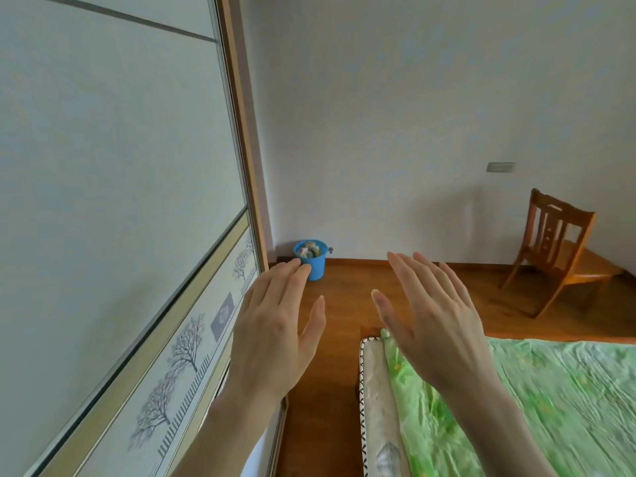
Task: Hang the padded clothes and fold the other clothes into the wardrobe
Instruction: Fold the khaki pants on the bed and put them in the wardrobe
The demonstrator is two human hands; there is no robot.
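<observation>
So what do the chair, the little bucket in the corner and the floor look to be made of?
Chair: wood, reddish-brown varnish, slatted back. Bucket: likely plastic, uniform bright blue, smooth. Floor: looks like brown wood or laminate, slight sheen; cannot tell which.

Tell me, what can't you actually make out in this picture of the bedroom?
Head view only:
- Wardrobe inside: hidden behind its sliding door.
- Clothes to hang or fold: none in view.
- Blue bucket contents: too small to identify, and the left hand covers part of its rim.
- Bed: cut off by the right and bottom edges, its near corner hidden under the right hand.
- Wall socket: too small for detail.
</observation>
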